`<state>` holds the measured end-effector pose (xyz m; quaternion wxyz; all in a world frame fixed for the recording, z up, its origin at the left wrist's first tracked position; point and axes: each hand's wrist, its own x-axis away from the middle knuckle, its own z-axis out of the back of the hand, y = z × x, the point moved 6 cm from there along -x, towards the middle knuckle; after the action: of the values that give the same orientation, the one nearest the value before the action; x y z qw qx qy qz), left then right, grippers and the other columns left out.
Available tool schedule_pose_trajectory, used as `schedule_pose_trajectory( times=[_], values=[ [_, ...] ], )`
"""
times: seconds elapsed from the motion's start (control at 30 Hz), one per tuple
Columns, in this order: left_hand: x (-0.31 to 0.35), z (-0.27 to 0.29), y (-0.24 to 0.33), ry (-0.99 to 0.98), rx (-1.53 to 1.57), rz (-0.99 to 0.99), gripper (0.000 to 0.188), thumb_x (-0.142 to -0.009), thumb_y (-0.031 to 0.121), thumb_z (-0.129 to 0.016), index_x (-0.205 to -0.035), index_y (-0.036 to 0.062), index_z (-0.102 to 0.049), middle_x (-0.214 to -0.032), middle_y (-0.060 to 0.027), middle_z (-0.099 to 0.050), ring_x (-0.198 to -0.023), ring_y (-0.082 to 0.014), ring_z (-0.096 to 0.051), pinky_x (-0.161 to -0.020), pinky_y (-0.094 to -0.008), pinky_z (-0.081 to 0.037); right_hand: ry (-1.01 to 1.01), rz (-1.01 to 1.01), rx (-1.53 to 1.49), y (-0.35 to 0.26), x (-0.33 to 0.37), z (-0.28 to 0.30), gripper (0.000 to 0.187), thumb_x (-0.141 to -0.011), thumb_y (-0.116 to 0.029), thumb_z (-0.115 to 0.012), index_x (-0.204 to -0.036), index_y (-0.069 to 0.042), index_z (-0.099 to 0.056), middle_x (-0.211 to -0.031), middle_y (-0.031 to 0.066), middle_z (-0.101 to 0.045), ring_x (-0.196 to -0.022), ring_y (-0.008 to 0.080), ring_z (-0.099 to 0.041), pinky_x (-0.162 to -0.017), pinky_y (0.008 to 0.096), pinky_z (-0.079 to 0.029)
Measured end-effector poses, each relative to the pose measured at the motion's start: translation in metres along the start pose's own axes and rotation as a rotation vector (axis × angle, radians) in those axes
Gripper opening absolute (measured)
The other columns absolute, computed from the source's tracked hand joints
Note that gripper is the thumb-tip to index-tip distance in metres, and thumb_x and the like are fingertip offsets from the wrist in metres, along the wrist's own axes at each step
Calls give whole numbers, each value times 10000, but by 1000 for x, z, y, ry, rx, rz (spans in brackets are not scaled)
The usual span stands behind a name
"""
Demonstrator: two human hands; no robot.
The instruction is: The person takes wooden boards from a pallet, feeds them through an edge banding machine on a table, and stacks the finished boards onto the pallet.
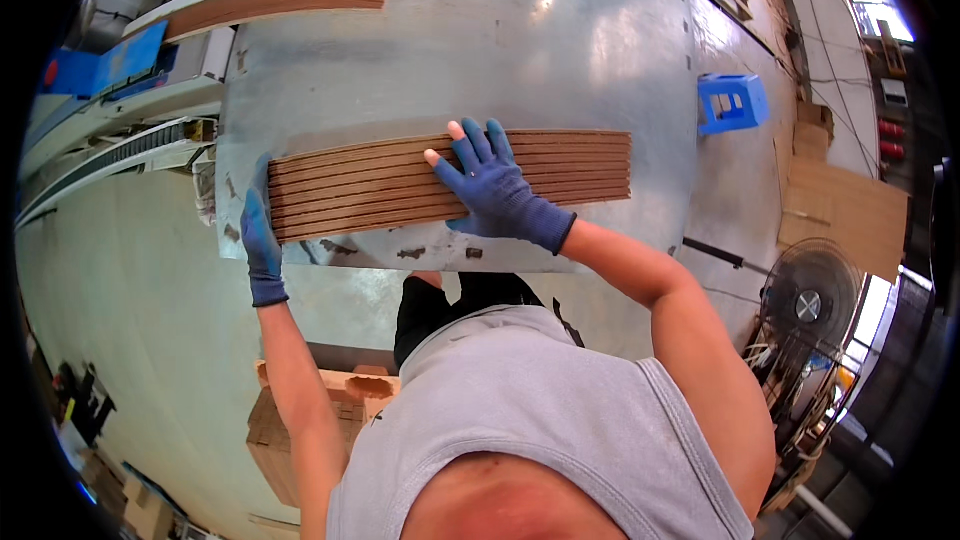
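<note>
blue plastic stool (733, 102), floor fan (810, 305), perhaps cardboard boxes (275, 435).

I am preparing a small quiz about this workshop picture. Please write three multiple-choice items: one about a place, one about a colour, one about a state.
1. Where does the stack of brown strips lie?
A. on the metal table
B. on the floor
C. on the stool

2. What colour are the gloves?
A. red
B. blue
C. white

3. How is the right hand?
A. closed in a fist
B. lifted in the air
C. flat on the strips, fingers spread

Answers: 1 A, the strips rest on the grey sheet surface. 2 B, both gloves are blue. 3 C, the palm presses down while the left hand grips the stack's left end.
</note>
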<state>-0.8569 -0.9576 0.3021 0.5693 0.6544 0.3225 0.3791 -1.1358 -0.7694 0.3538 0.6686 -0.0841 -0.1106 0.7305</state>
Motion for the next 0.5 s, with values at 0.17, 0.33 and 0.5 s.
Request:
schedule_pose_trajectory(
  times=[0.17,0.33,0.5],
  values=[
    [5,18,-15,62,-11,-7,612,-1093,389,-250,-1505,-59,-322,-1570,-149,-352,-1467,-257,-298,-1224,-369,-169,3,22,5,4,4,2,994,-661,-498,-816,-1485,-123,-406,-1496,327,-307,-1385,488,-302,-1144,648,-176],
    [2,-6,-9,35,-67,-10,607,-1096,379,-246,-1507,-62,-312,-1575,-146,-343,-1469,-239,-289,-1224,-351,-170,-23,32,7,14,10,-2,997,-660,-531,-806,-1479,-115,-418,-1503,317,-303,-1379,483,-309,-1141,648,-174],
    [4,1,-8,53,34,-6,580,-1095,336,-269,-1506,-72,-305,-1577,-149,-336,-1473,-240,-280,-1225,-347,-166,13,24,15,15,8,-3,987,-661,-562,-796,-1468,-123,-435,-1480,310,-332,-1372,474,-317,-1138,655,-165]
  ],
)
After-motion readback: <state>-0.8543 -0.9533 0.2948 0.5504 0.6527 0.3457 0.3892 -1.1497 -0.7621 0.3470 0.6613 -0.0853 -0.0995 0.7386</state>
